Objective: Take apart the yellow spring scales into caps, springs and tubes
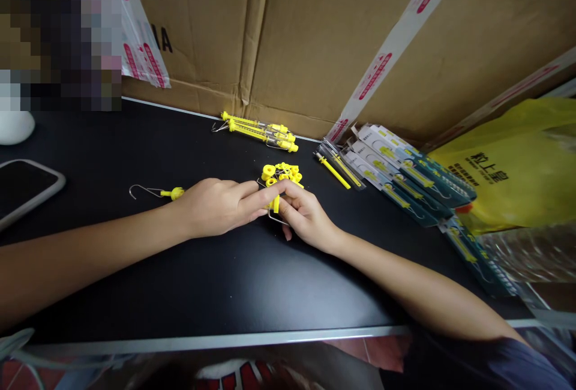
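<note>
My left hand is wrapped around a yellow spring scale. The scale's wire hook sticks out past the wrist side, while the palm hides most of its body. At the other end, my right hand pinches a yellow end piece with a bent metal wire below it. The fingertips of both hands meet there, so exactly how the parts join is hidden. Just behind the fingers lies a small pile of yellow plastic rings and caps, with some wire hooks among them.
Several yellow spring scales lie at the back of the black table. To the right are loose yellow tubes, carded packages and a yellow bag. A phone rests at left. Large cardboard boxes stand behind.
</note>
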Demonstrator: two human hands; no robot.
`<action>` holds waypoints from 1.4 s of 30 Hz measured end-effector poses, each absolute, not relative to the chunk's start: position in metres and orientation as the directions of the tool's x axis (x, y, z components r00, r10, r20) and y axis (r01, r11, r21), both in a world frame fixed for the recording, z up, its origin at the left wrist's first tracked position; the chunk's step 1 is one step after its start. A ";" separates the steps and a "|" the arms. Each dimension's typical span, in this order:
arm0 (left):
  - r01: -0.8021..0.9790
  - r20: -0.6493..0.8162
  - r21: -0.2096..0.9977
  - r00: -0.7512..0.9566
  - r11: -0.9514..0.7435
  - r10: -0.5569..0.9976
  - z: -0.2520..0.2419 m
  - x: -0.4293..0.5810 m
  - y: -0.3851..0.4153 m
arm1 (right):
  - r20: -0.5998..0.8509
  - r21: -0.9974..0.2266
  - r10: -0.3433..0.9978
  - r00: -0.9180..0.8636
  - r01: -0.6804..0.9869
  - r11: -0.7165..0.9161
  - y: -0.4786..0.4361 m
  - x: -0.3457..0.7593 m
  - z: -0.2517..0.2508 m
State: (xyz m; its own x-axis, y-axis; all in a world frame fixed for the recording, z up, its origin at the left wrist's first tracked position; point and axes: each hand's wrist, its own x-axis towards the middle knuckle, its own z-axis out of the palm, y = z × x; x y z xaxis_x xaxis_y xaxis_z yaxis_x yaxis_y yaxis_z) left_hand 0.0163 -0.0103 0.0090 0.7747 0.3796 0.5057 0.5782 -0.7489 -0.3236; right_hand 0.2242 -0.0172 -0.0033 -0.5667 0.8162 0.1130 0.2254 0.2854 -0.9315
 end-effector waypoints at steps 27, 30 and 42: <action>0.544 0.612 -0.285 0.737 -0.789 0.286 0.007 0.019 -0.006 | 0.039 -0.964 0.824 -0.565 0.196 0.180 -0.019 0.222 -0.004; 0.552 0.624 -0.335 0.737 -0.764 0.260 0.004 0.019 -0.006 | -0.012 -0.975 0.834 -0.552 0.190 0.112 -0.025 0.218 0.000; 0.563 0.565 -0.352 0.765 -0.748 0.309 0.000 0.019 -0.006 | -0.084 -0.996 0.840 -0.536 0.050 -0.068 -0.038 0.205 0.004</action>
